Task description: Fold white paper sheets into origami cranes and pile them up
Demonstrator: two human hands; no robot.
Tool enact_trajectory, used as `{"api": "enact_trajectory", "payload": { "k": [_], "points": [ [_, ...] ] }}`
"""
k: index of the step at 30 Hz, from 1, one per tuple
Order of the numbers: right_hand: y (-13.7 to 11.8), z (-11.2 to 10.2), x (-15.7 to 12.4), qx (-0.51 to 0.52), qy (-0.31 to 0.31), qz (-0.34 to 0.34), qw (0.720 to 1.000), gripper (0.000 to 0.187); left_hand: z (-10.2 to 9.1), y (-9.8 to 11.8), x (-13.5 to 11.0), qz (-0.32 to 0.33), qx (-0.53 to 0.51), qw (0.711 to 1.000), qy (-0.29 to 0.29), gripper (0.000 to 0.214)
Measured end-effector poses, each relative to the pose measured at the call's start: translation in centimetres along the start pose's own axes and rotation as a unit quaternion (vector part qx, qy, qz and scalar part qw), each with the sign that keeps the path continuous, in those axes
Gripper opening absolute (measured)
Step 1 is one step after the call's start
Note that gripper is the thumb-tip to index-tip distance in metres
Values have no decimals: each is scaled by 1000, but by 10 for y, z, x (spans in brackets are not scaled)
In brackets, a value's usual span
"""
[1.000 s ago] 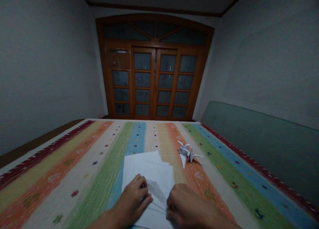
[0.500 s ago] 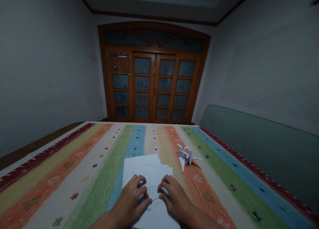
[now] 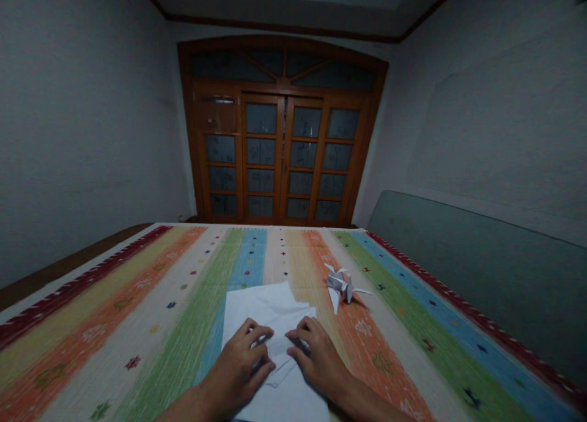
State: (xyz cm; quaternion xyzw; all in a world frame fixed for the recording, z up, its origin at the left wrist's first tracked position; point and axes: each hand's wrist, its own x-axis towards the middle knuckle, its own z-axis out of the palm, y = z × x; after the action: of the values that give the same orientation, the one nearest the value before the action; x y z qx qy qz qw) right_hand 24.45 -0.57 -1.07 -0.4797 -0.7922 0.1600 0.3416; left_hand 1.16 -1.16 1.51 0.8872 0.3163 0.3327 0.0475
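One origami crane (image 3: 342,286) is done already, off to the side. A creased white paper sheet (image 3: 261,303) is pinned under the left hand (image 3: 238,364) and right hand (image 3: 318,358), fingers curled, pressing down.

white paper sheets (image 3: 259,303) matt, smooth; striped cloth cover (image 3: 151,324) rough, woven; door (image 3: 279,87) varnished wood.

Left hand (image 3: 241,364) and right hand (image 3: 316,356) are both pressed down on some white paper (image 3: 257,303), fingers curled over a folded bit and nearly meeting. A paper crane (image 3: 339,285) sits just beside the sheet on a striped cloth (image 3: 137,312), with a wooden door (image 3: 279,147) with glass panes way past the far edge.
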Motion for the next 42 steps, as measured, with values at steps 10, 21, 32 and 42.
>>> {"api": "enact_trajectory", "payload": {
  "k": [10,21,32,42],
  "points": [
    [-3,-6,2,4,3,-10,1000,23,3,-9,-5,31,12,999,-1,19],
    [-6,-6,10,7,-11,46,999,18,2,-14,3,-80,-102,991,-23,30],
    [-6,-4,2,-36,-20,-52,998,28,-4,-19,6,89,79,993,-3,15],
    [0,-5,-1,-70,-59,-136,986,30,7,-30,-5,130,91,987,-5,29]
  ]
}}
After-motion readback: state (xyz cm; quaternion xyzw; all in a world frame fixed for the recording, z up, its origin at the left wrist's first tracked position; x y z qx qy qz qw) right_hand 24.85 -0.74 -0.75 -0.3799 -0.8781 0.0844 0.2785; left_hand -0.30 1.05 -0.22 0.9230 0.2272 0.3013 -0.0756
